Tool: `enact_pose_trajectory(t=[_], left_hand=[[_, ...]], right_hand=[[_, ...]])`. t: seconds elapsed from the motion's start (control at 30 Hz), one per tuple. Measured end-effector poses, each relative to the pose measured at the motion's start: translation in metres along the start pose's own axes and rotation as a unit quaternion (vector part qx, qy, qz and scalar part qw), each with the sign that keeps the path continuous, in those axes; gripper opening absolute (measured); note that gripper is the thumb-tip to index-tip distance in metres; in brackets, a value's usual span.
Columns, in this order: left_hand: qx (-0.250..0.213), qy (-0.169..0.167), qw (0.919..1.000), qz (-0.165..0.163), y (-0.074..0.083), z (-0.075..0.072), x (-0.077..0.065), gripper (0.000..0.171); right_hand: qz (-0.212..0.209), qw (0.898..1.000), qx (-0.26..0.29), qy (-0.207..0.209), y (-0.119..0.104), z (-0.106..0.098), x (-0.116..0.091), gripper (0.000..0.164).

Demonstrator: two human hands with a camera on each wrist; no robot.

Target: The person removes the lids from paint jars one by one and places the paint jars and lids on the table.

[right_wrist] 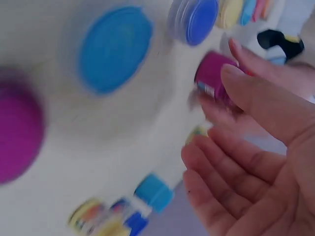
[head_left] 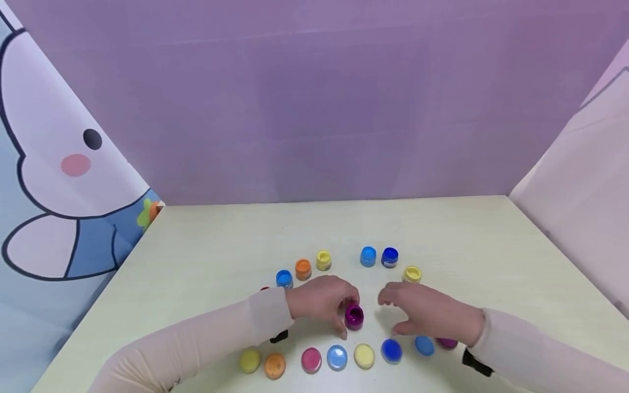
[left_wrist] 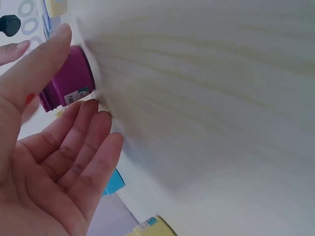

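A small magenta paint jar without a cap stands on the table near the middle, a printed label on its side in the left wrist view. Around its near-left side is my left hand, the thumb spread away from the fingers and the fingertips right at the jar. My right hand hovers to the right of the jar, fingers loosely bent and holding nothing. Below it lie a dark blue disc, a light blue disc and a magenta disc, partly covered by the right wrist.
Behind the hands stand uncapped jars: blue, orange, yellow, light blue, dark blue and another yellow. More discs line the front, including an orange one and a pink one. A purple wall rises behind.
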State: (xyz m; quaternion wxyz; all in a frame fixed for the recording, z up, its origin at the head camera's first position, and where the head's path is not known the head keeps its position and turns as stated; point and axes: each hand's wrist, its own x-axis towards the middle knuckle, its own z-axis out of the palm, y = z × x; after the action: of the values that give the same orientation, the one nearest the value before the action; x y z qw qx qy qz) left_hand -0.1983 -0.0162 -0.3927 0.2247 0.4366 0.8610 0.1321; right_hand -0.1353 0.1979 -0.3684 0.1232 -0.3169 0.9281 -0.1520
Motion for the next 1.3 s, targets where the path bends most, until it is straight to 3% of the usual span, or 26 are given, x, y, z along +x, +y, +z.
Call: enact_pose_trajectory(t=[0.13,0.3,0.63,1.0,1.3], left_hand=[[0.015,0.005,0.9997,-0.016,-0.003,-0.002,-0.003,0.046],[0.032,0.017,0.9992,-0.013,-0.008,-0.002,-0.009,0.043],[0.010,0.034,0.9993,-0.012,-0.015,-0.006,-0.022,0.041],[0.006,0.041,0.9991,-0.001,-0.017,-0.011,-0.031,0.027],[0.013,0.039,0.9992,-0.005,-0.019,-0.005,-0.033,0.025]], right_hand=[[-0.013,1.000,0.001,0.007,-0.010,0.009,0.019,0.048],[-0.036,0.999,0.030,0.018,-0.019,0.017,0.036,0.048],[-0.059,0.998,0.031,0.004,-0.024,0.019,0.052,0.032],[-0.046,0.998,0.000,0.041,-0.004,-0.008,0.083,0.023],[-0.046,0.998,-0.015,0.028,0.022,-0.024,0.125,0.019]])
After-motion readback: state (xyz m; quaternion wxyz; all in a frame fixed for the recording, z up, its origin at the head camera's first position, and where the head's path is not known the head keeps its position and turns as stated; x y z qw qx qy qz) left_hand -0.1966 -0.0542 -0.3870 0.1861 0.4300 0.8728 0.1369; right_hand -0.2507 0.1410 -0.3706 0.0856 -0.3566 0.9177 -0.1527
